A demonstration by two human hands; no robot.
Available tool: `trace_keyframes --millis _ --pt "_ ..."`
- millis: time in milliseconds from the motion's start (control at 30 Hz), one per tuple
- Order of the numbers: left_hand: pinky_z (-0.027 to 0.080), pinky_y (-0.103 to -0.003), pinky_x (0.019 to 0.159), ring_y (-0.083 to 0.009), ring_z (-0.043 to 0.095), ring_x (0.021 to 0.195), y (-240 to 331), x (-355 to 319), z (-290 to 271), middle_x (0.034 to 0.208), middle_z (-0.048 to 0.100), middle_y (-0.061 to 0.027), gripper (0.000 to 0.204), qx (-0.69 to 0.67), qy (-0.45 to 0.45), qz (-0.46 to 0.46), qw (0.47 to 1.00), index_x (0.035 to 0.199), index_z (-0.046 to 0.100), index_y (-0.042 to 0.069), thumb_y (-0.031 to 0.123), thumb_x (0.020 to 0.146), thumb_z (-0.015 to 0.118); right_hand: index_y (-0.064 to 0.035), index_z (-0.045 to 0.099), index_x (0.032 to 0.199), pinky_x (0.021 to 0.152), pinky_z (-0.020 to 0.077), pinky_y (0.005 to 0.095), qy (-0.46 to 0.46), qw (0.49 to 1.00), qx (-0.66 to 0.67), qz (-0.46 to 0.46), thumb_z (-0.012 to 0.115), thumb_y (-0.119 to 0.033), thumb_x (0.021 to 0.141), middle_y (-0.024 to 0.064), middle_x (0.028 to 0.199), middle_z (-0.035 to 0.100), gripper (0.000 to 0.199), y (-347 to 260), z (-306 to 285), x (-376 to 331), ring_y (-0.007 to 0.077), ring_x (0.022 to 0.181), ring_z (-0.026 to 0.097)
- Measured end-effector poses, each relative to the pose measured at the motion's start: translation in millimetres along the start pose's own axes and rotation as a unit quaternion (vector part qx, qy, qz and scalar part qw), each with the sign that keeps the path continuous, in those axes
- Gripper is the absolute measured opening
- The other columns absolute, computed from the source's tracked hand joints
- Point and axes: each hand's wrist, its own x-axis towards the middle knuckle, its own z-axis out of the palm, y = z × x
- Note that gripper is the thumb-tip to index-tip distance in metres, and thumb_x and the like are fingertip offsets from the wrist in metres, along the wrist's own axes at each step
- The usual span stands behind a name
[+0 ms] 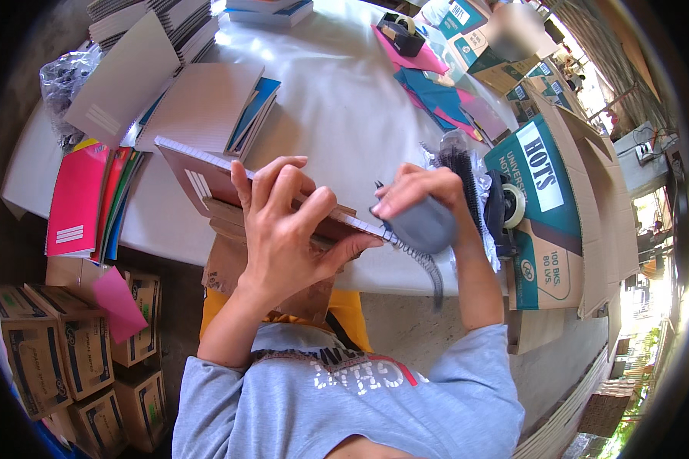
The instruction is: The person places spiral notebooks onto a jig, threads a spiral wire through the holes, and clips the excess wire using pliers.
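Note:
My left hand [279,222] grips a maroon-covered notebook [199,180] at its edge, with the thumb beneath and the fingers bent over the top. The notebook stands tilted above a brown wooden or cardboard support [226,256] at the table's front edge. A dark wire coil [430,269] runs from the notebook's right corner and dangles past it. My right hand [425,187] is closed round a dark grey rounded object [425,227], smeared by motion, beside that corner. Its exact kind is not clear. More black coils [458,164] lie bundled beyond my right hand.
Notebook stacks [199,107] and coloured notebooks [80,199] occupy the left. At the right stand a tape dispenser [505,206] and an open carton [547,222]. Another tape dispenser [402,34] sits on pink sheets at the far side. Boxes [84,344] are piled at lower left.

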Motion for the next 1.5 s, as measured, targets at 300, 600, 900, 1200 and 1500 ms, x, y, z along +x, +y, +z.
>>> trace_keyframes --millis 300,600,900,1200,1500 --pt "0.008 -0.052 0.106 -0.0287 0.048 0.106 -0.1 -5.2 -10.5 0.087 0.049 -0.0098 0.044 0.005 -0.036 -0.003 0.999 0.072 0.058 0.012 0.05 0.057 0.076 -0.0075 0.07 0.079 0.067 0.0415 0.0302 0.096 0.969 -0.216 -0.07 0.069 -0.001 0.065 0.0046 0.076 0.068 0.015 6.3 9.2 2.0 0.0139 0.065 0.058" --pt "0.007 -0.054 0.106 -0.0273 0.048 0.105 -0.7 -10.0 -7.2 0.087 0.051 -0.0088 0.049 0.005 -0.028 -0.004 1.0 0.081 0.057 0.011 0.051 0.059 0.075 -0.0076 0.072 0.081 0.061 0.044 0.0252 0.062 0.989 0.018 -0.136 0.068 0.003 0.066 0.0055 0.071 0.065 0.019 4.1 15.5 1.1 0.0144 0.066 0.058" --pt "0.01 -0.048 0.108 -0.0237 0.05 0.103 -5.4 -3.1 -0.8 0.095 0.055 -0.0042 0.072 -0.073 0.029 -0.029 0.997 0.108 0.054 0.008 0.045 0.052 0.081 -0.0054 0.07 0.079 0.059 0.0431 0.0261 -0.005 0.987 -0.147 -0.061 0.067 0.007 0.057 0.01 0.073 0.064 0.026 -0.8 13.2 17.2 0.0169 0.069 0.059" --pt "0.01 -0.049 0.109 -0.0227 0.051 0.104 -5.2 -6.5 0.2 0.095 0.056 -0.0051 0.081 -0.097 0.055 -0.02 0.994 0.116 0.048 0.008 0.045 0.052 0.082 -0.0005 0.069 0.081 0.063 0.0481 0.0298 0.128 0.977 -0.152 0.081 0.062 0.006 0.068 0.0074 0.076 0.066 0.017 -1.3 21.8 32.7 0.0197 0.071 0.061" --pt "0.024 -0.066 0.094 -0.0307 0.038 0.115 -53.6 11.8 -31.7 0.103 0.046 -0.0083 0.07 0.168 0.053 -0.072 0.982 0.085 0.062 0.011 0.062 0.04 0.079 -0.0024 0.07 0.094 0.069 0.0479 0.0257 0.057 0.996 -0.075 0.005 0.061 0.008 0.069 0.0111 0.086 0.067 0.028 2.3 25.9 47.4 0.0151 0.075 0.062"
